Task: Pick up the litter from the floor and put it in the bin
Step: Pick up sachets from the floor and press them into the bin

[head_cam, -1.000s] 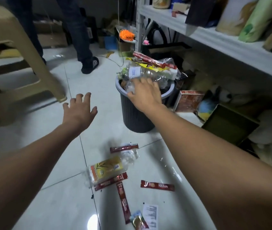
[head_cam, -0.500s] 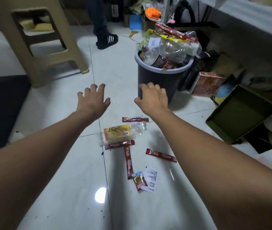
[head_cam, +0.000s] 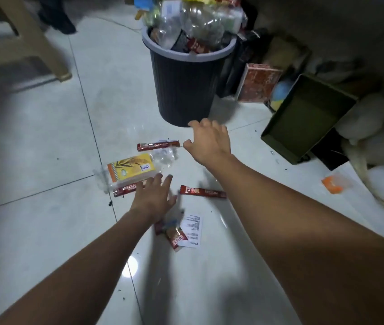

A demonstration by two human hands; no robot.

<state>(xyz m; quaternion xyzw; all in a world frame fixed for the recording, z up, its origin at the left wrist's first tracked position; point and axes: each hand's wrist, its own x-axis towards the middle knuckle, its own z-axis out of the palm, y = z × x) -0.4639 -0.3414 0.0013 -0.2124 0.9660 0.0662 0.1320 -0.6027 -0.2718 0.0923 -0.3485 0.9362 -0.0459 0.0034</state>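
Left hand (head_cam: 154, 195) and right hand (head_cam: 208, 141), spread and empty, have dropped from bin (head_cam: 184, 90) to sachets (head_cam: 202, 193), so another pickup begins.

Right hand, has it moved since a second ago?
Yes. The right hand has dropped from the bin rim down to its base, near the floor, beside a red sachet.

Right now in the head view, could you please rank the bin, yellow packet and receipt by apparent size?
Largest: bin.
Then: yellow packet.
Smallest: receipt, though it lies nearest the camera.
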